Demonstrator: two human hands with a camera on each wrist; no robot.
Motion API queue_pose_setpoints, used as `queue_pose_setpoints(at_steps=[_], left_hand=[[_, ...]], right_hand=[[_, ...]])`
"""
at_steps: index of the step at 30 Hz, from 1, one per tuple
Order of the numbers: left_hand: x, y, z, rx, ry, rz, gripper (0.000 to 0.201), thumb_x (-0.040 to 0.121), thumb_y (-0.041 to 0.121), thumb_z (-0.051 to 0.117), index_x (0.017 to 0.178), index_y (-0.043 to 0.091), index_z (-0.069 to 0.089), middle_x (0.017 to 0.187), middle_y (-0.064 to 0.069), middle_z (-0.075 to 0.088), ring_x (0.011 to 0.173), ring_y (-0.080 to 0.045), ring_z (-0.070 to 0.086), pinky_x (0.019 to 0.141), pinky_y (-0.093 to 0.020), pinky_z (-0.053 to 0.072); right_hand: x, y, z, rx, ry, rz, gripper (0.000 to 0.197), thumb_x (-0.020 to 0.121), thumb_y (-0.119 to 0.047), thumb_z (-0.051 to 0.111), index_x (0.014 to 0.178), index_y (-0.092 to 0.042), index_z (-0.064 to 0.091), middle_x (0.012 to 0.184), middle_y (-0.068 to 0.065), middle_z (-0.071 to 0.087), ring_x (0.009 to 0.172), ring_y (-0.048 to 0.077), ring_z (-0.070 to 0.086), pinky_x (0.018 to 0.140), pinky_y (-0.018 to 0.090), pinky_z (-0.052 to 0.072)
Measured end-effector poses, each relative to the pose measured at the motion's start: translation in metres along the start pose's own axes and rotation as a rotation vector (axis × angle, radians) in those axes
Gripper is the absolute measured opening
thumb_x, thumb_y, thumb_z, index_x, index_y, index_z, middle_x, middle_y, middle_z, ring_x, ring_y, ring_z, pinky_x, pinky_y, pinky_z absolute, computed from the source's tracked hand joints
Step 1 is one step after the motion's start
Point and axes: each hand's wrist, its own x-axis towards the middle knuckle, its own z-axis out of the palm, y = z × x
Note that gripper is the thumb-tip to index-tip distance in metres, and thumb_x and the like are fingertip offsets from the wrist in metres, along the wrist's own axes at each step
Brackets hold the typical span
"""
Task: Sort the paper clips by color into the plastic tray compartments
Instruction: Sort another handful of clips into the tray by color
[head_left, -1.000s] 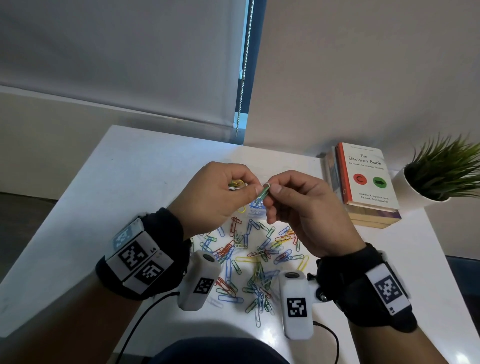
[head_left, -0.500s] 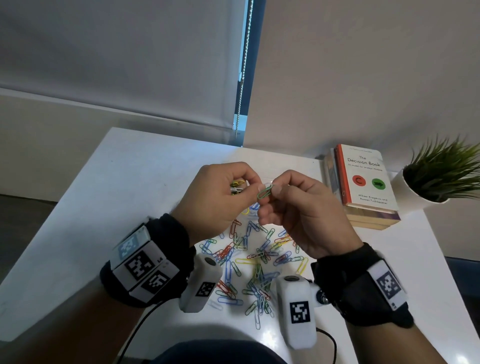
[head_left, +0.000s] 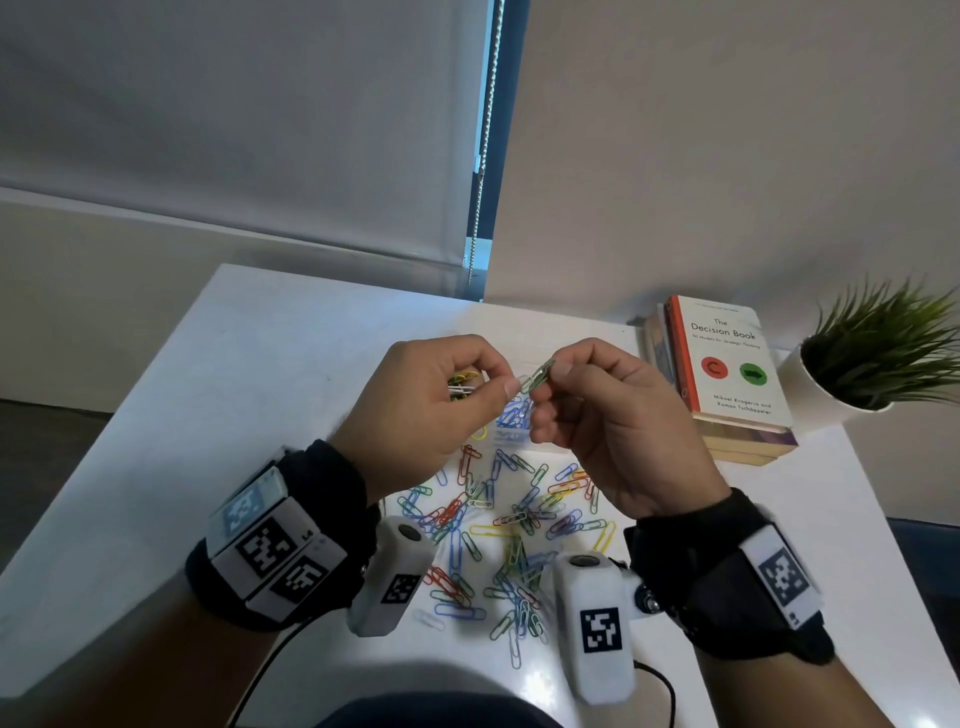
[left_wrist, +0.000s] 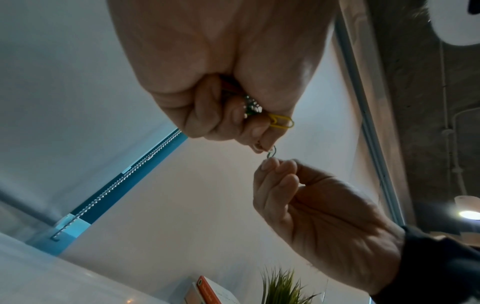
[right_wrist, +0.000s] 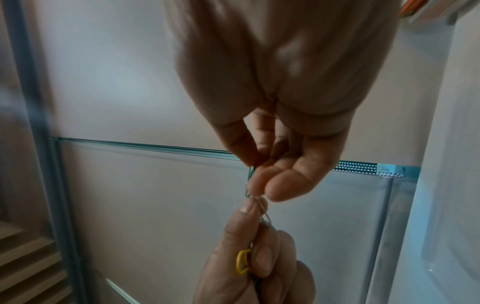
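Both hands (head_left: 524, 410) raised, fingertips pinched

A green paper clip (head_left: 538, 375) is held tilted in the air, pinched at opposite ends between two sets of fingertips. A bunch of clips (head_left: 461, 385), one of them a yellow clip (left_wrist: 281, 121), sits clutched in a fist. Below, a loose scatter of red, blue, green and yellow paper clips (head_left: 498, 535) lies on the white counter (head_left: 208, 415).
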Motion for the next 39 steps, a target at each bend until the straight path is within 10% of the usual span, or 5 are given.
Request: queue_pose_setpoints(at_steps=[14, 24, 39], left_hand=[[0.000, 0.000, -0.004, -0.026, 0.093, 0.003, 0.016, 0.088, 0.019, 0.067, 0.074, 0.023, 0.064, 0.058, 0.009, 0.058, 0.053, -0.002, 0.048, 0.056, -0.014, 0.041], [-0.001, -0.001, -0.001, -0.025, 0.167, 0.028, 0.015, 0.088, 0.018, 0.067, 0.075, 0.024, 0.064, 0.064, 0.001, 0.060, 0.055, -0.013, 0.050, 0.056, -0.023, 0.043], [-0.004, -0.006, -0.001, 0.048, -0.017, 0.142, 0.008, 0.087, 0.019, 0.060, 0.081, 0.018, 0.064, 0.058, 0.006, 0.060, 0.047, -0.015, 0.046, 0.051, -0.021, 0.040]], right_hand=[[-0.001, 0.004, -0.002, -0.129, -0.062, -0.003, 0.013, 0.070, -0.002, 0.057, 0.060, -0.010, 0.061, 0.065, 0.015, 0.056, 0.050, 0.021, 0.054, 0.051, 0.027, 0.047], [-0.006, 0.009, 0.008, -0.160, -0.009, -0.039, 0.023, 0.087, 0.002, 0.054, 0.068, -0.007, 0.063, 0.070, 0.012, 0.063, 0.051, 0.018, 0.047, 0.049, 0.026, 0.040], [-0.007, 0.009, 0.007, -0.236, 0.019, -0.071, 0.022, 0.089, -0.003, 0.056, 0.070, -0.007, 0.067, 0.071, 0.010, 0.065, 0.050, 0.018, 0.047, 0.048, 0.026, 0.040]])
